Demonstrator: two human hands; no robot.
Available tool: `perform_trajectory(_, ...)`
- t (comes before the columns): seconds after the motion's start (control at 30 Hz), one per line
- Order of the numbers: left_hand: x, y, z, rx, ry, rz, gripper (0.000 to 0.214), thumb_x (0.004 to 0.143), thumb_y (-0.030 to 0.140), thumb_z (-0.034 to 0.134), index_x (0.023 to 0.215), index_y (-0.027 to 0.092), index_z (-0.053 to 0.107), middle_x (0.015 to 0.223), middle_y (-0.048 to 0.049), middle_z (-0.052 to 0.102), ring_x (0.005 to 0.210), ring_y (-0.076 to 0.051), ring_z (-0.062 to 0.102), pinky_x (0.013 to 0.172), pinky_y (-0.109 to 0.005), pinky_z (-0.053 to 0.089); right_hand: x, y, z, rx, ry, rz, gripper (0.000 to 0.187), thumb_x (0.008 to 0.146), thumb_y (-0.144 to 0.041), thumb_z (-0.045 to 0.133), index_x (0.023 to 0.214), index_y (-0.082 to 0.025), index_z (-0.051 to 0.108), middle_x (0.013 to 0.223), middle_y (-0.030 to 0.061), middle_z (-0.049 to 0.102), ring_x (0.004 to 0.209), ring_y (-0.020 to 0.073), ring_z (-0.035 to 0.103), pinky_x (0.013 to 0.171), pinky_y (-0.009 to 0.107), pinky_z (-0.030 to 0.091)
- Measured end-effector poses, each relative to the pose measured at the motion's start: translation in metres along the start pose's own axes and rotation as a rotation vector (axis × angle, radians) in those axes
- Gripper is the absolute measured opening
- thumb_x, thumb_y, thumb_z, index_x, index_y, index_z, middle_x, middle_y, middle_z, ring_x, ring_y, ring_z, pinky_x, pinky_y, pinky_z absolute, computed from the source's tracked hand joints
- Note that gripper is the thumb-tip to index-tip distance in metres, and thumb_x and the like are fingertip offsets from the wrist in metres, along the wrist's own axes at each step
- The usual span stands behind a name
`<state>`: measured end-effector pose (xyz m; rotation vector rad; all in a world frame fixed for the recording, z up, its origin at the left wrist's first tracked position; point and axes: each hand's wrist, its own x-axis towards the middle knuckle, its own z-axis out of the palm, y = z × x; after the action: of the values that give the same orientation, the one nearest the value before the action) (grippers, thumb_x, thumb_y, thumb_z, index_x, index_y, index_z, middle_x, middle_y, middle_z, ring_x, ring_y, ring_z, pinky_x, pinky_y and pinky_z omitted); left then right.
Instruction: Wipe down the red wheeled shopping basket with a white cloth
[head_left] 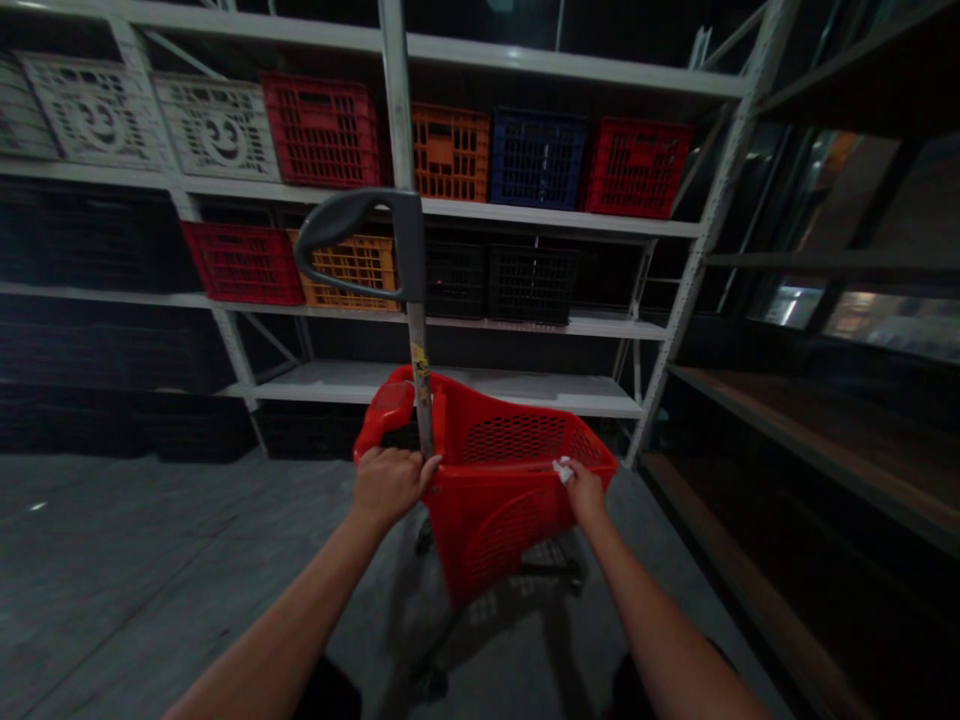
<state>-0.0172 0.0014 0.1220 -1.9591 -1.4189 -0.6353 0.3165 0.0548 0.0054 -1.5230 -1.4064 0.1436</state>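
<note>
A red plastic shopping basket on wheels stands on the grey floor in front of me, tilted a little. Its grey pull handle rises on a metal pole at the basket's near left corner. My left hand is closed over the basket's rim beside the pole's base. My right hand rests on the rim's near right edge, pinching a small white crumpled thing against it. The basket's inside looks empty from here.
A white metal rack faces me with red, orange, blue, white and black crates on its shelves; its lowest shelf is bare. A dark wooden-shelved rack runs along the right. Grey concrete floor spreads to the left.
</note>
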Motion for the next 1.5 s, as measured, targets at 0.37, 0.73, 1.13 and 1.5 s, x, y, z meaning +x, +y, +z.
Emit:
perform_trajectory(0.37, -0.001, -0.008, 0.001, 0.042, 0.003, 0.000, 0.050, 0.082, 0.048, 0.030, 0.055, 0.018, 0.058, 0.059, -0.0074, 0.063, 0.062, -0.020, 0.057, 0.062, -0.033, 0.031, -0.040, -0.063, 0.033, 0.019, -0.003, -0.132, 0.025, 0.076, -0.020, 0.043, 0.085, -0.018, 0.066, 0.078, 0.0067, 0.064, 0.074, 0.0172, 0.056, 0.071, 0.026, 0.041)
perform_trajectory(0.73, -0.012, -0.018, 0.001, 0.066, 0.025, 0.025, 0.044, 0.082, 0.044, 0.033, 0.055, 0.019, 0.057, 0.058, -0.0055, 0.061, 0.061, -0.018, 0.055, 0.064, -0.033, 0.032, -0.014, -0.189, 0.056, 0.592, -0.236, -0.246, 0.019, 0.073, -0.017, 0.049, 0.084, -0.019, 0.065, 0.078, 0.0000, 0.066, 0.069, 0.0142, 0.059, 0.063, 0.022, 0.043)
perform_trajectory(1.13, -0.023, -0.023, -0.009, 0.055, 0.052, 0.048, 0.038, 0.081, 0.042, 0.038, 0.055, 0.020, 0.055, 0.056, -0.0028, 0.059, 0.059, -0.016, 0.053, 0.064, -0.033, 0.031, 0.040, -0.216, 0.146, 0.158, -0.581, -0.471, 0.016, 0.067, -0.009, 0.058, 0.070, -0.017, 0.071, 0.075, 0.0031, 0.070, 0.071, 0.0161, 0.062, 0.065, 0.022, 0.042)
perform_trajectory(1.5, -0.029, -0.026, -0.008, 0.019, 0.143, 0.086, 0.033, 0.078, 0.039, 0.046, 0.052, 0.019, 0.052, 0.051, -0.0008, 0.055, 0.055, -0.015, 0.049, 0.062, -0.032, 0.030, 0.041, -0.207, 0.136, 0.050, -0.727, -0.500, 0.015, 0.074, -0.015, 0.059, 0.083, -0.020, 0.069, 0.085, -0.0008, 0.069, 0.084, 0.0135, 0.061, 0.073, 0.018, 0.042)
